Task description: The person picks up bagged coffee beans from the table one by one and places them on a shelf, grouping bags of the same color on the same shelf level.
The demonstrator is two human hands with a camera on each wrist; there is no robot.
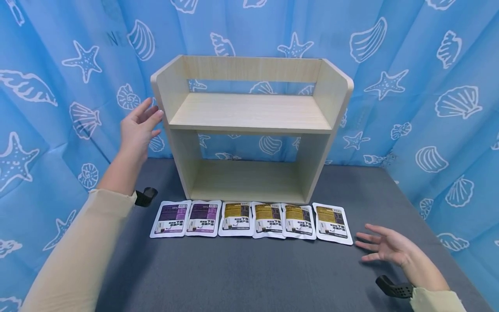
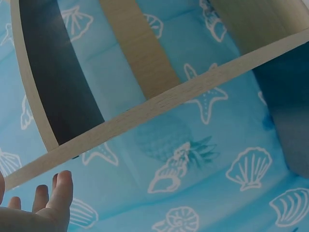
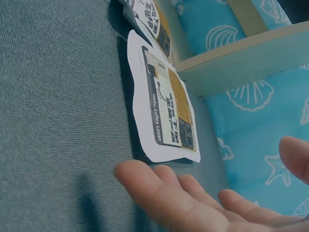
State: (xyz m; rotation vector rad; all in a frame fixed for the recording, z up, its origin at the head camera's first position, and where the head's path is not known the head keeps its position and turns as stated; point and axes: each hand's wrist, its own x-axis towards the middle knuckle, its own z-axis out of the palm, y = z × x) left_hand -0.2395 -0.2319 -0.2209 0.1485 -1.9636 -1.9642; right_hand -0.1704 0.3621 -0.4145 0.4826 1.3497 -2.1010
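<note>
A light wooden two-tier shelf [image 1: 249, 112] stands at the back of the grey surface. Just left of its upper side panel is my left hand [image 1: 137, 128], raised, its fingers loosely bent and holding nothing. In front of the shelf lies a row of flat white sachets: purple-labelled sachets [image 1: 170, 219] at the left, yellow-labelled sachets [image 1: 236, 219] to their right. My right hand [image 1: 390, 247] hovers over the surface beside the rightmost yellow-labelled sachet [image 1: 333, 223], fingers spread and apart from it. That sachet's label reads "Hello, Coffee Lover" in the right wrist view.
A blue curtain [image 1: 405, 117] with white shells and starfish hangs behind and on both sides. The grey cloth surface [image 1: 241, 277] extends in front of the sachets. Black wrist mounts [image 1: 395, 288] sit on both forearms.
</note>
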